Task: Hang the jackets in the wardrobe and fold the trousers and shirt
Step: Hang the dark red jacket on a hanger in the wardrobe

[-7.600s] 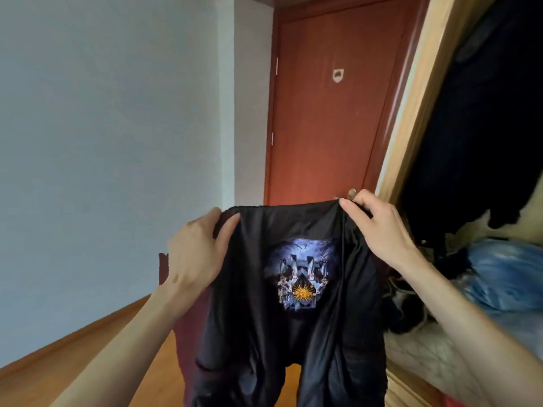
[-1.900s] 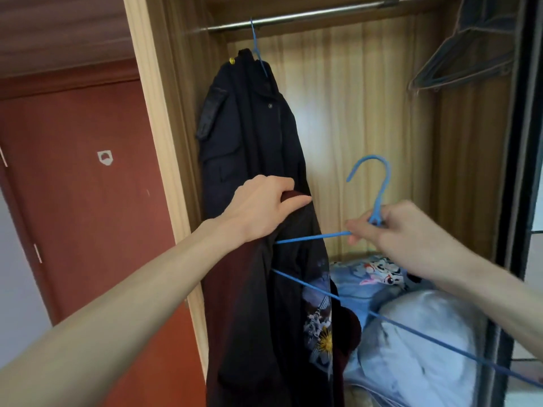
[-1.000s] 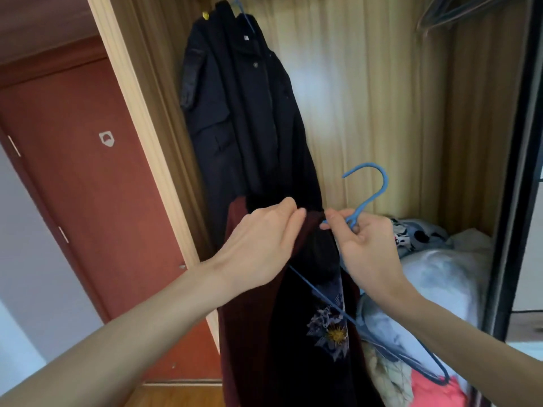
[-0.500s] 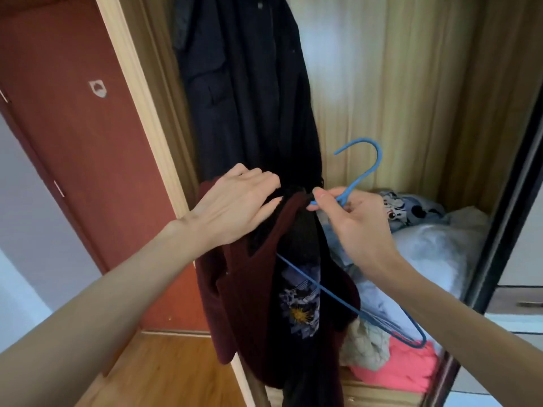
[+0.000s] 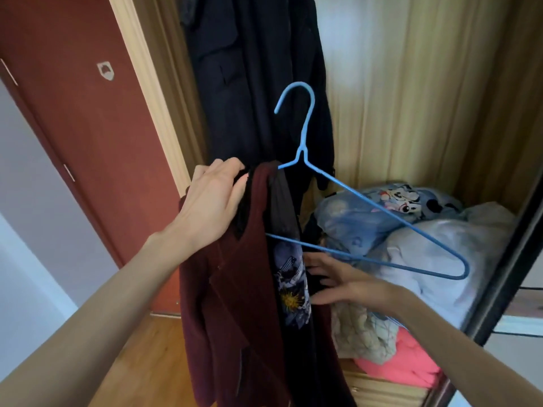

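You're mid-way through putting the jacket (image 5: 235, 304) on the hanger (image 5: 367, 212), in front of the open wardrobe (image 5: 411, 98). One hanger arm is already inside the left shoulder; the other arm sticks out bare to the right.

Left hand (image 5: 211, 207): fingers curled over the collar and shoulder, gripping the fabric and carrying the jacket plus hanger at chest height, just in front of the dark coat (image 5: 258, 77) already hanging.

Right hand (image 5: 338, 283): fingers spread and fairly straight, reaching into the black lining beside the printed patch (image 5: 291, 289), below the hanger's bottom bar. It looks like it touches fabric, but no clear grip; holds nothing that I can confirm.

Orientation: jacket hangs with its long axis vertical, collar up, hem out of view below. Hanger is tilted, hook up and curling left, long axis sloping from upper left down to lower right, free tip pointing at the bedding pile (image 5: 426, 230).

Next move, as a judgement: grab the loose right shoulder, pull it over the bare hanger arm, level the hanger, then lift the hook to the rail. The rail is not in view.
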A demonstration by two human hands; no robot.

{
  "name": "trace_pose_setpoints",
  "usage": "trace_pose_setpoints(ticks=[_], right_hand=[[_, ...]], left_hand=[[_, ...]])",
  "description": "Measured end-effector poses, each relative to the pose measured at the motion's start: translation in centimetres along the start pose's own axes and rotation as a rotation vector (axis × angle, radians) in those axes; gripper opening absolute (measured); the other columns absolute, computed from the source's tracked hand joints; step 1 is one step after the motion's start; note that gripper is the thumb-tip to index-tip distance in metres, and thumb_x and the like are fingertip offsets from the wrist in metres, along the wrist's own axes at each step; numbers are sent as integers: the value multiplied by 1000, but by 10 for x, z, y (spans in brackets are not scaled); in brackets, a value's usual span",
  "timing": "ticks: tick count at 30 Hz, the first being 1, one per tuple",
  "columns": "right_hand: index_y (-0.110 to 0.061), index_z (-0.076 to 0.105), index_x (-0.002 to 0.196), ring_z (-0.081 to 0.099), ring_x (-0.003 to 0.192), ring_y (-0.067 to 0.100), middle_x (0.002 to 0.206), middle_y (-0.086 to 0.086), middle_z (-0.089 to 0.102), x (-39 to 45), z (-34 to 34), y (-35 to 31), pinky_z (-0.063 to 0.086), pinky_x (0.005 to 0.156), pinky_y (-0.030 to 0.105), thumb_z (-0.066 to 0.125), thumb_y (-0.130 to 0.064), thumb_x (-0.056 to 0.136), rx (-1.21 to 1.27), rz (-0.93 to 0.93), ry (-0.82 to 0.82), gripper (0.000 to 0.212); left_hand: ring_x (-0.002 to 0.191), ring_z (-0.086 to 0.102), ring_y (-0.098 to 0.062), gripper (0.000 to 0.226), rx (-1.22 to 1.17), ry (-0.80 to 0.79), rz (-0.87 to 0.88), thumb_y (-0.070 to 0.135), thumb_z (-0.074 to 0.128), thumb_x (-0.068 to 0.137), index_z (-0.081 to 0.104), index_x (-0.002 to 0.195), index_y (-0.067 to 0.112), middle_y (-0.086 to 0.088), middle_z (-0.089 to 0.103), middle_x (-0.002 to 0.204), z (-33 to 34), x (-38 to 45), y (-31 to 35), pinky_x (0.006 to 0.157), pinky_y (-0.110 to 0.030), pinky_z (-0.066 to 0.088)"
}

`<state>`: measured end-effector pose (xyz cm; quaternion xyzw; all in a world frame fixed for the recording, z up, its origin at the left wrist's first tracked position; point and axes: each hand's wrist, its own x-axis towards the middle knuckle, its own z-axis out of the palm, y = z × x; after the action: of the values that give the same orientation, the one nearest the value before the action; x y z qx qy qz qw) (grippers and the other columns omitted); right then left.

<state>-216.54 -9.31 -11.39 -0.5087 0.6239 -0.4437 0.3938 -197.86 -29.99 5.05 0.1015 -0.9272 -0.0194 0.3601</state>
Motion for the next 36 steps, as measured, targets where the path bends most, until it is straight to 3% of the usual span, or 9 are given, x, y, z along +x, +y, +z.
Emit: trace_pose_setpoints(ticks=[5,8,11,14,17,21,25,31,36], right_hand=[[-31,19,163,25,153,11,160,-15,30,30,80,26,21,126,34,79,-73,67,-481,-183,568,121],[-28,-6,167,-2,161,10,174,-9,-3,37,114,55,8,126,28,81,-66,66,-467,-67,735,139],[-27,7,167,44,141,-5,153,-16,50,44,123,76,28,102,-3,84,-27,82,-107,5,750,115],[-33,64,131,72,108,3,101,-32,73,44,100,81,48,88,6,84,-33,86,-88,10,720,50],[-49,68,122,71,116,9,121,-14,76,42,73,62,56,99,25,94,-41,75,140,-25,379,54],[-44,70,128,65,127,14,136,-5,70,45,51,50,52,103,25,92,-44,77,269,48,23,55],[-25,78,121,71,119,25,125,8,76,42,40,43,50,111,39,96,-62,59,396,86,211,74],[-24,82,102,73,112,21,106,0,81,25,6,-3,56,95,30,76,-28,94,287,-88,592,11],[-30,82,96,71,91,5,96,-7,80,4,-26,-46,55,85,25,69,-26,99,33,-216,685,14]], left_hand=[[83,41,-16,24,-42,4,-55,38,26,109,45,101,26,7,48,83,-7,-11,2,88,-31,28],[81,39,-12,21,-94,25,-94,42,29,105,44,96,31,10,49,83,-14,-22,1,88,-28,26],[84,48,-9,23,-114,51,-91,41,30,106,39,85,38,8,50,78,-21,-32,-1,84,-31,28],[71,50,-20,31,-152,56,-112,40,31,107,46,85,24,3,50,73,-32,-39,-12,73,-39,32],[68,47,-17,35,-201,88,-111,45,30,104,46,85,20,3,50,72,-46,-48,-25,67,-37,36],[70,48,-9,34,-258,134,-146,48,32,106,50,90,24,6,55,76,-64,-52,-37,69,-30,40],[71,48,-6,41,-271,135,-200,51,32,105,54,96,17,-1,59,82,-76,-63,-54,66,-21,42],[63,53,-20,45,-176,32,-220,60,31,100,50,93,20,3,58,67,-83,-96,-83,64,-37,46],[57,47,-20,31,79,-30,-37,61,26,103,37,86,37,17,46,66,-77,-130,-100,50,-32,35]])
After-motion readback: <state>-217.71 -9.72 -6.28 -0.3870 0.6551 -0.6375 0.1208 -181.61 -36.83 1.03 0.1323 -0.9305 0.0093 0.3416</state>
